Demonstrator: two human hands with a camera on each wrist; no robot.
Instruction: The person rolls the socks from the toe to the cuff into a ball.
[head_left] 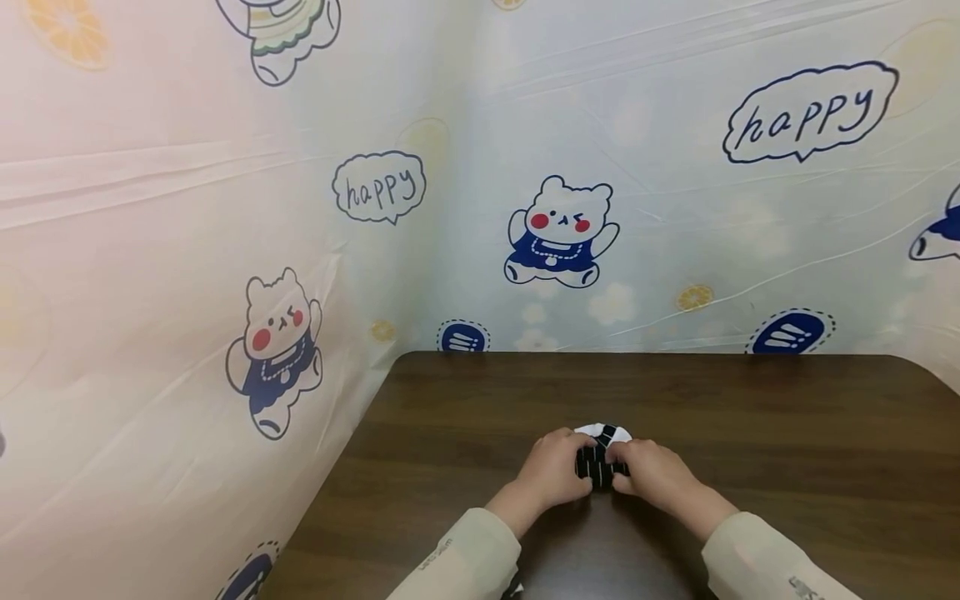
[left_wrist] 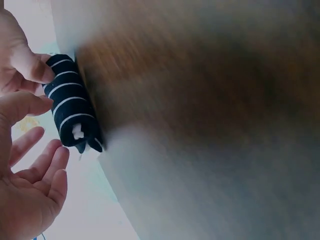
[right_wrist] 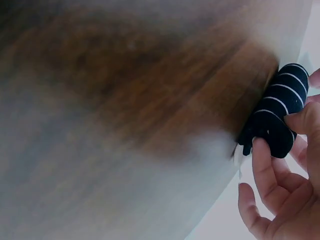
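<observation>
Roll (head_left: pixel 602 471) of black cloth with thin white stripes, lying crosswise on the brown table (head_left: pixel 712 400), between 2 hands. Gripped at its left end by the left hand (head_left: pixel 553 468), thumb against the roll and fingers bent about the end. Gripped at its right end by the right hand (head_left: pixel 656 472), likewise pinching with thumb and bent fingers. Already wound into a compact cylinder for most of the dark part, judging by both wrist views, with a bit of white (left_wrist: pixel 78 131) showing at the core of the left end. Apparently not wound in: a white-and-black end (head_left: pixel 609 432) just beyond the roll, on the far side. Probably well past halfway, with only this short end left to take up; hard to tell the amount hidden under the fingers.

Near the left sleeve (head_left: pixel 468 554), a small black-and-white piece (head_left: pixel 513 589), mostly hidden; impossible to identify.

Farther out, a stretch of wood between roll and far edge, seemingly enough for rolling onward. More room to the right than to the left, toward the slanting left edge. Past the table, at back and left, a printed sheet (head_left: pixel 637 125), limiting reach there.
</observation>
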